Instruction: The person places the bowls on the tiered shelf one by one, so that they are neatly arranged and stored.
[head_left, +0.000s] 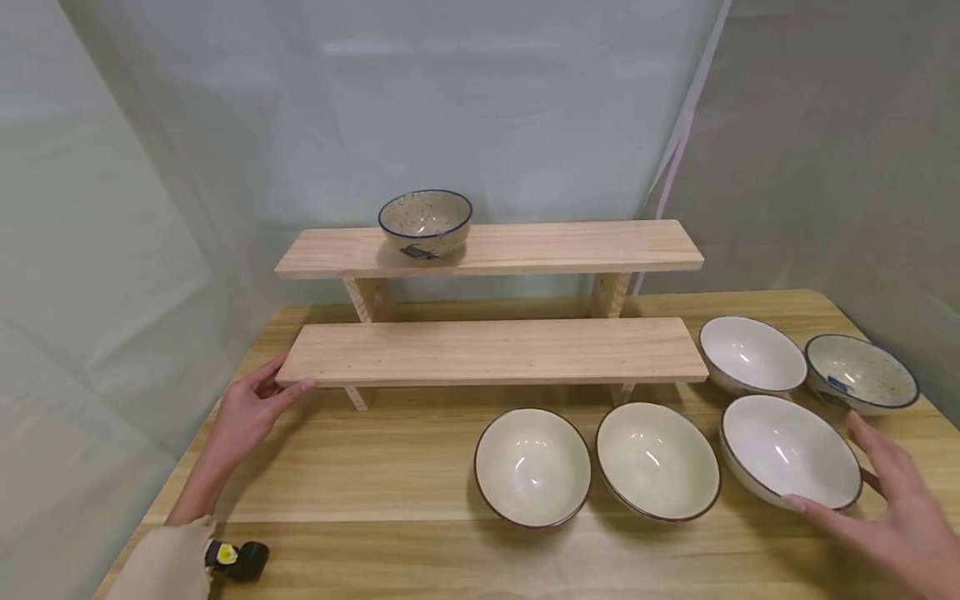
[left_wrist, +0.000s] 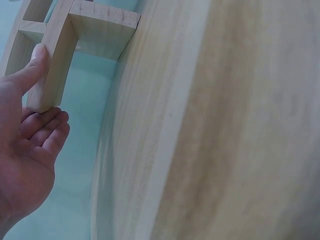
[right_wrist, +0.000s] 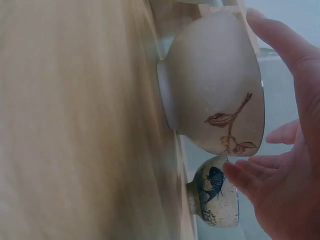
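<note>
My left hand grips the left end of the lower board of a two-tier wooden shelf. In the left wrist view the thumb lies along the board's edge and the fingertips are at its end. My right hand is spread around the near right white bowl, thumb close to the front rim and fingers on the far right side. The right wrist view shows a brown branch pattern on this bowl, and a gap between the hand and most of its wall.
A speckled blue-rimmed bowl stands on the upper board. Two cream bowls sit in front of the shelf. Behind the near white bowl are another white bowl and a speckled bowl with a blue fish. Pale curtains surround the table.
</note>
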